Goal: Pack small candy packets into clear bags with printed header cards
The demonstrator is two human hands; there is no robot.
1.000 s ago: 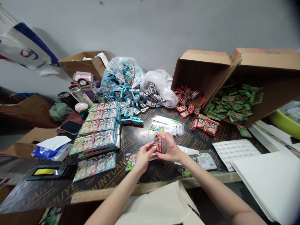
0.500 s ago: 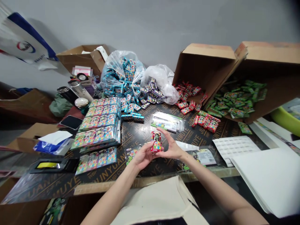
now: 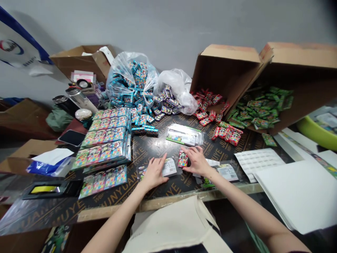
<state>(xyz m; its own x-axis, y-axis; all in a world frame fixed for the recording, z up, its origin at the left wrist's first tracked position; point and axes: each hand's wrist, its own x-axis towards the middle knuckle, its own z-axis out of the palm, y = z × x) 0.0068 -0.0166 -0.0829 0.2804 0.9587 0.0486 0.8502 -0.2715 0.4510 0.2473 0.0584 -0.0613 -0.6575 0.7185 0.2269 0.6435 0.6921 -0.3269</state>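
My right hand (image 3: 197, 161) has thumb and fingers at the two ends of a small red printed box (image 3: 182, 159), close to the tabletop. My left hand (image 3: 154, 173) is spread with nothing in it, its fingers resting over a clear flat packet (image 3: 170, 167) with a white label. Part of that packet is hidden beneath the hand. Another clear packet (image 3: 226, 172) lies under my right wrist. Farther back is a small stack of clear packets (image 3: 184, 135) with green edging.
Filled packets (image 3: 102, 147) are stacked at left. Blue boxes (image 3: 142, 75) spill from a plastic bag, with purple boxes (image 3: 168, 100) beside them. Red boxes (image 3: 207, 102) and green boxes (image 3: 265, 105) spill from cartons. White sheets (image 3: 297, 196) lie at right, a black tape dispenser (image 3: 52, 189) at left.
My left hand has let go of the red box and moved down to the left onto the packet. The right hand has lowered the box toward the table, slightly to the right.
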